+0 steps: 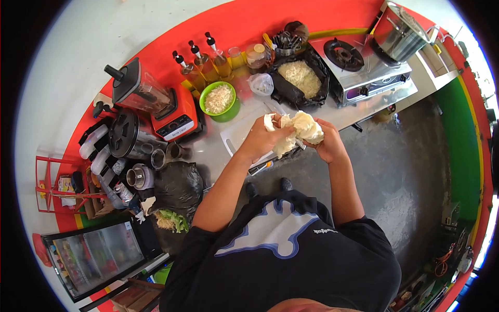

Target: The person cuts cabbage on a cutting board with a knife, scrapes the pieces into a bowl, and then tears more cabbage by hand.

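Pale, ruffled cabbage (307, 126) is held up in front of me, over the counter's front edge. My left hand (262, 138) is closed around loose, torn-looking leaves on its left side. My right hand (329, 141) grips the larger, rounded piece from the right. Some fingers are hidden behind the leaves. Beneath my left hand lies a white cutting board (232, 139), partly covered by my arm. Beyond the hands, a black plastic bag (278, 92) stands open with pale shreds (300, 78) in it. A green bowl (224, 112) to the left holds similar shreds.
A red blender (176, 114), bottles with pourers (204, 65) and a clear plastic bag (261, 84) line the counter. At right, a gas stove (371, 78) carries a steel pot (399, 34). A full black bag (178, 186) and a glass-door fridge (96, 255) are at left.
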`<state>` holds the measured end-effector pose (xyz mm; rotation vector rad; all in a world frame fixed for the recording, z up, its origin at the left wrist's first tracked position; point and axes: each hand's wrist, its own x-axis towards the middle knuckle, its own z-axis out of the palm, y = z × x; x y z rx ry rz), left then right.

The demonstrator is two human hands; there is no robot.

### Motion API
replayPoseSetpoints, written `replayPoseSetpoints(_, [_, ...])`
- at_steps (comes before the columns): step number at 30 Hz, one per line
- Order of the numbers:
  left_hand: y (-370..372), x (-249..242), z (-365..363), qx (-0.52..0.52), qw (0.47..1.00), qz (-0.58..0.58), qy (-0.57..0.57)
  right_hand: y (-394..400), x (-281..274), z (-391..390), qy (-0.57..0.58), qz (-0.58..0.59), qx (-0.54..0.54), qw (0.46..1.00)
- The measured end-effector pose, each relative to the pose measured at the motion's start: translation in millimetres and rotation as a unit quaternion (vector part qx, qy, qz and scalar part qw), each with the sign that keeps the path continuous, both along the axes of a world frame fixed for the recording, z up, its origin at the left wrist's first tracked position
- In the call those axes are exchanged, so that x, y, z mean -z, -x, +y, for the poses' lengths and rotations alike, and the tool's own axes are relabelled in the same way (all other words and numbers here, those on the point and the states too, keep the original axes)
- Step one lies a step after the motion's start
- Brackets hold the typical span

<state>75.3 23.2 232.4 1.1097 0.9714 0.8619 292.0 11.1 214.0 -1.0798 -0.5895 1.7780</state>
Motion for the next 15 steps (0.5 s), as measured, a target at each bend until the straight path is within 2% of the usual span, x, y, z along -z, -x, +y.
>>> replayPoseSetpoints(5, [-17.8, 24.6, 5.7, -0.019, 0.998, 0.010, 0.054, -23.9, 53.4, 8.6, 0.071, 0.076, -0.056, 0.993])
replayPoseSetpoints(7, [-26.8, 40.0, 4.0, -0.048, 0.994, 0.029, 0.090, -30.5, 77.2, 11.3, 0.138, 0.183, -0.056, 0.972])
replayPoseSetpoints(8, [-31.4, 46.4, 2.1, -0.054, 0.994, 0.026, 0.097, -33.5, 87.6, 11.2, 0.146, 0.180, -0.061, 0.971])
replayPoseSetpoints(10, [-41.4, 54.4, 1.0, -0.093, 0.988, 0.002, 0.126, -39.9, 100.2, 16.1, 0.142, 0.349, -0.088, 0.922])
replayPoseSetpoints(12, [-44.9, 85.1, -0.6, -0.104, 0.989, -0.003, 0.106, -43.3, 107.6, 21.4, 0.169, 0.319, -0.068, 0.930])
replayPoseSetpoints(14, [-49.4, 94.8, -3.9, -0.152, 0.982, -0.020, 0.113, -51.1, 120.7, 27.8, 0.183, 0.263, -0.011, 0.947])
replayPoseSetpoints(15, [-50.3, 97.2, -5.2, -0.175, 0.977, -0.025, 0.115, -58.9, 137.9, 31.9, 0.151, 0.219, -0.007, 0.964])
